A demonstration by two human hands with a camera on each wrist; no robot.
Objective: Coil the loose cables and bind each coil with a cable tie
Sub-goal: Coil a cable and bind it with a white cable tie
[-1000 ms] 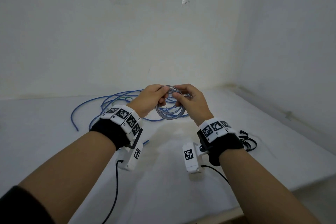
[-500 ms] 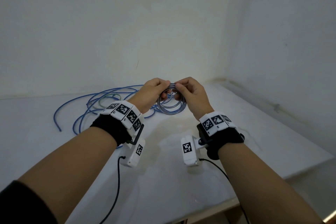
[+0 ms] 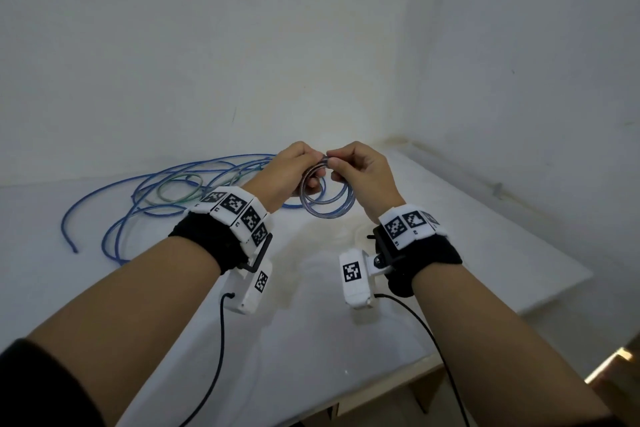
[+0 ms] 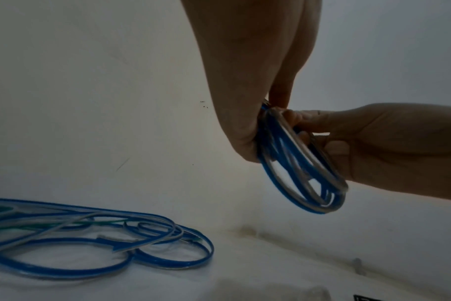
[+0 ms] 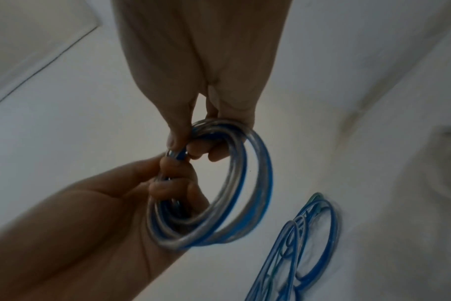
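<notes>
A small coil of blue and clear cable (image 3: 327,217) hangs in the air above the white table (image 3: 311,357). My left hand (image 3: 308,166) grips the coil's top left part, fingers curled through the loops (image 5: 168,183). My right hand (image 3: 341,165) pinches the top of the coil right beside the left fingertips. In the left wrist view the coil (image 4: 304,183) hangs edge-on between my left hand (image 4: 250,101) and right hand (image 4: 373,146). A dark strip shows among the right fingers; I cannot tell what it is.
Loose blue, green and clear cables (image 3: 156,191) sprawl on the table at the back left, also visible in the left wrist view (image 4: 90,244). Walls meet in a corner behind the hands. The table's front edge (image 3: 398,388) runs along the lower right.
Both hands kept hold of the coil and raised it slightly. The right fingers shifted up to the coil's top beside the left fingertips. The black items at the table's right left the view.
</notes>
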